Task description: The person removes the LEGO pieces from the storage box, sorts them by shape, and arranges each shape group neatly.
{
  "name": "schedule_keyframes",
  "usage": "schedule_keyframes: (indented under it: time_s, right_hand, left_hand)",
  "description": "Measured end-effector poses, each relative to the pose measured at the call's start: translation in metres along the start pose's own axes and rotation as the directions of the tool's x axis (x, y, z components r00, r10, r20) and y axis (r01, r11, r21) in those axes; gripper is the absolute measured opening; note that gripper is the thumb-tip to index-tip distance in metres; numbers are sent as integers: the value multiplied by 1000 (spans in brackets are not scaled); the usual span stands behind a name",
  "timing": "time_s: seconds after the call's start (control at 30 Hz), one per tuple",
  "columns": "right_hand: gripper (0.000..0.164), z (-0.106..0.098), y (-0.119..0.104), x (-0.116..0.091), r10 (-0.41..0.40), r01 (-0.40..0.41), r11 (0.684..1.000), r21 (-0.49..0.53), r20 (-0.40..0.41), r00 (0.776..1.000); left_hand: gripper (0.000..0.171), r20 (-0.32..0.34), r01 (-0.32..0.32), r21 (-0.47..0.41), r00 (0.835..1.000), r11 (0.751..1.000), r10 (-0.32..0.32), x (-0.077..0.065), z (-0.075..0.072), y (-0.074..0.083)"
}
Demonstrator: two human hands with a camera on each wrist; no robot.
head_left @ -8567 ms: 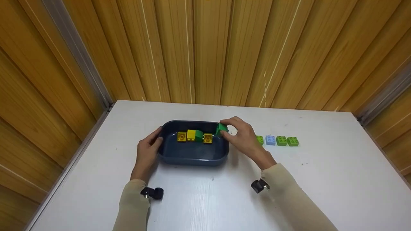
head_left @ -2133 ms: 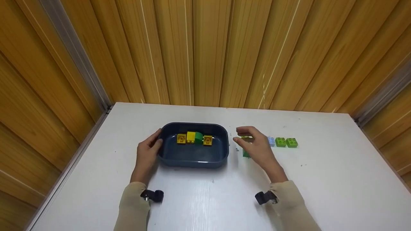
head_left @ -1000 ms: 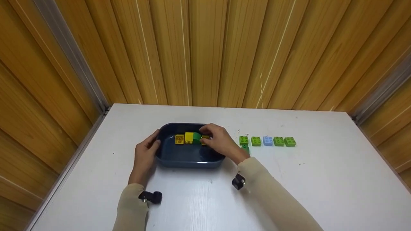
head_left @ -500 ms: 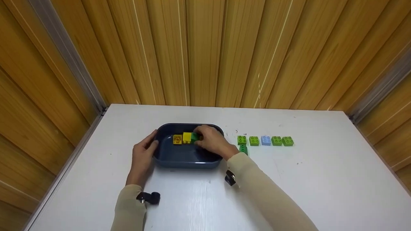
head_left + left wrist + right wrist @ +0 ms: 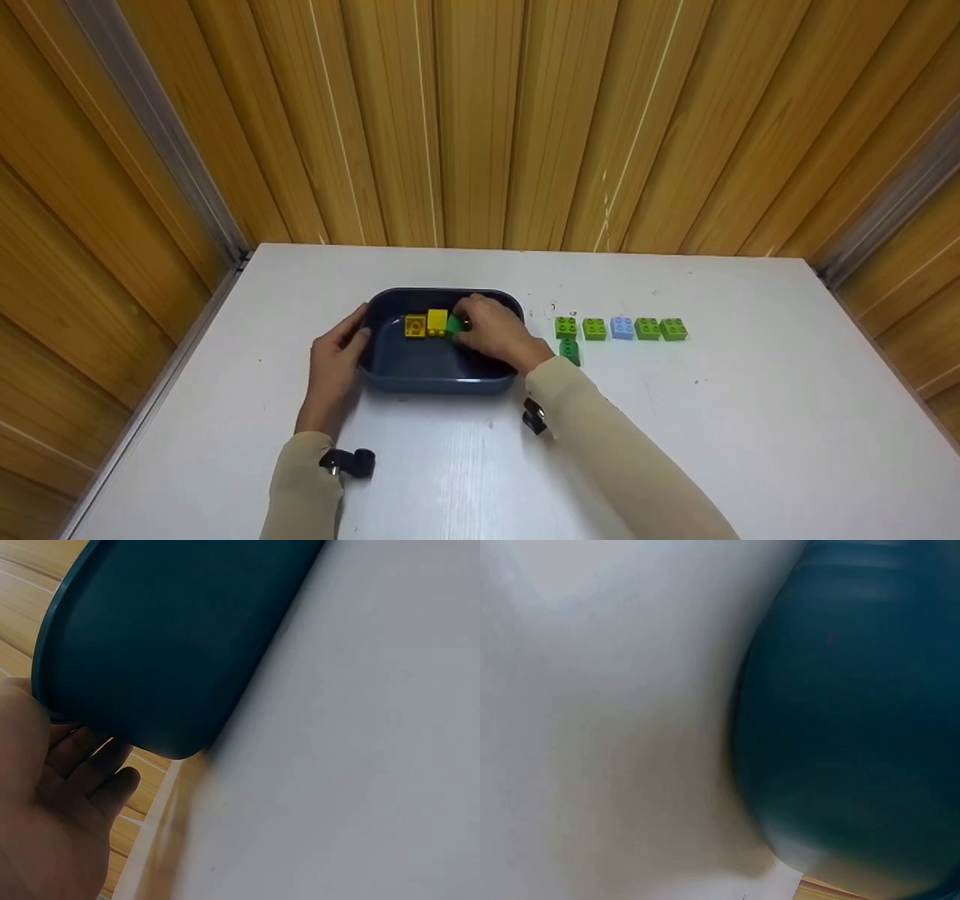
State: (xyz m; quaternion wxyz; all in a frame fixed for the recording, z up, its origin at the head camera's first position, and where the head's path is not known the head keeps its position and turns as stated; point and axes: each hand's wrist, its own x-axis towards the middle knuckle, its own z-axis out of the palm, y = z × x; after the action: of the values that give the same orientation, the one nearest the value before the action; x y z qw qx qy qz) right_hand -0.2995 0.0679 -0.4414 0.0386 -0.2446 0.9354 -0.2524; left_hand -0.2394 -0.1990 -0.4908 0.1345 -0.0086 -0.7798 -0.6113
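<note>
Green block (image 5: 454,328), between right fingers (image 5: 463,304) (pinched); in tray (image 5: 420,361)

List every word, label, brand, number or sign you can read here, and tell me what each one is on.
None: no text can be read in any view.
Dark blue tray: no lettering on the walls that show.
Blocks on the table: too small to tell whether the studs carry any marking.
Black wrist devices: too small to make out any label.
Dark specks on the table: no readable characters.
</note>
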Motion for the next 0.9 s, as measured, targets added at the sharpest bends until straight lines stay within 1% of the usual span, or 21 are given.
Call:
schedule_keyframes:
  time_s: [0.1, 0.23, 0.43, 0.53, 0.73, 0.9]
  right_hand:
    - [31, 0, -1, 0, 0, 0, 1000, 1, 7, 1000]
    - [29, 0, -2, -1, 11, -11, 1000, 19, 10, 1000]
    - [35, 1, -4, -2, 30, -31, 999, 22, 38, 999]
    - [36, 1, -4, -3, 31, -32, 999, 36, 45, 999]
    - [35, 0, -7, -9, -6, 7, 996, 85, -11, 1000]
    - [34, -5, -13, -21, -10, 19, 988, 152, -63, 998]
  left_hand:
    - [42, -4, -9, 5, 1000, 1000, 9, 0, -1, 1]
    - [42, -5, -1, 12, 1000, 1000, 1, 0, -1, 2]
    - [43, -4, 12, 29, 1000, 999, -12, 0, 0, 1]
    - [42, -3, 5, 11, 1000, 1000, -5, -1, 0, 1]
    - [43, 4, 23, 8, 1000, 1000, -23, -3, 0, 3]
    - [43, 3, 21, -8, 1000, 1000, -21, -2, 0, 4]
